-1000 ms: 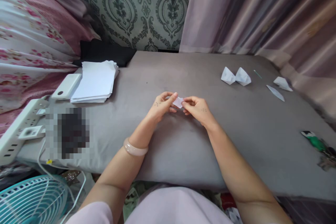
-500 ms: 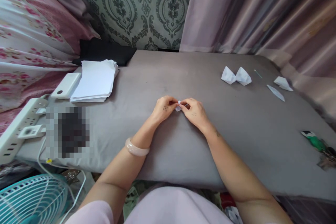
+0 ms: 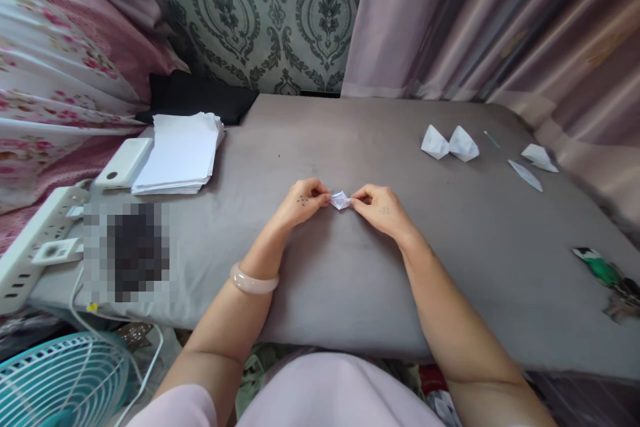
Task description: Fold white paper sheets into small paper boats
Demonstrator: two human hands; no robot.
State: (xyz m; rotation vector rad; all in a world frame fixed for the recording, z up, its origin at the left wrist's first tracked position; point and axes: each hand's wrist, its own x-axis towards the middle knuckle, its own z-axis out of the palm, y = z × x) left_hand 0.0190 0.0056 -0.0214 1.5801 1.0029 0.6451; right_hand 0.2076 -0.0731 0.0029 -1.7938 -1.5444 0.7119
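Note:
A small folded piece of white paper [image 3: 341,200] is stretched between my two hands, just above the grey-covered table [image 3: 320,280]. My left hand [image 3: 303,203] pinches its left tip between thumb and fingers. The right tip is pinched by my right hand [image 3: 381,209] in the same manner. Creases and a raised middle show on the paper. Further back to the right stand two folded white paper shapes [image 3: 450,143] side by side. Another folded paper piece [image 3: 539,157] and a narrow paper sliver [image 3: 525,175] lie beyond them.
At the left lie a stack of white paper [image 3: 175,153], a white box-like device [image 3: 124,163] and a power strip [image 3: 37,247]. A blurred-out dark patch sits nearby. Keys with a green tag [image 3: 603,271] rest at the right edge. A teal fan [image 3: 65,380] stands below left.
My hands came together over the paper, then drew apart sideways. The paper, mostly covered by fingers half a second ago, is now spread and held by its two ends.

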